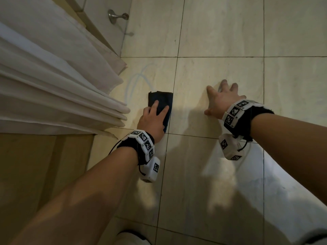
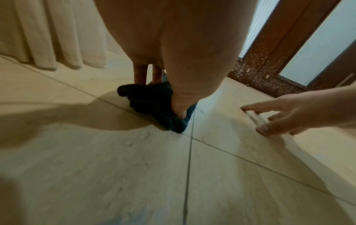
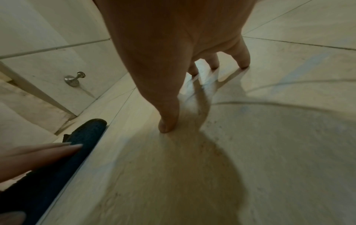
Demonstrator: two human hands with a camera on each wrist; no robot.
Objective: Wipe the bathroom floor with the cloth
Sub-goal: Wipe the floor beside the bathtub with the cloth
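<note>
A folded dark cloth (image 1: 160, 105) lies on the tiled floor (image 1: 221, 41) under the left hand (image 1: 152, 119), whose straight fingers press it flat. At its 3 o'clock, apart, the right hand (image 1: 220, 101) rests spread-fingered on bare tile.

- I see the cloth (image 1: 160, 103) as dark, nubbly knitted fabric, matt.
- The floor (image 1: 221, 41) looks like pale, smooth stone tile with a soft sheen.
- The curtain (image 1: 44, 76) reads as thin white woven fabric.
- The doorstop (image 1: 115, 15) is brushed metal.
</note>
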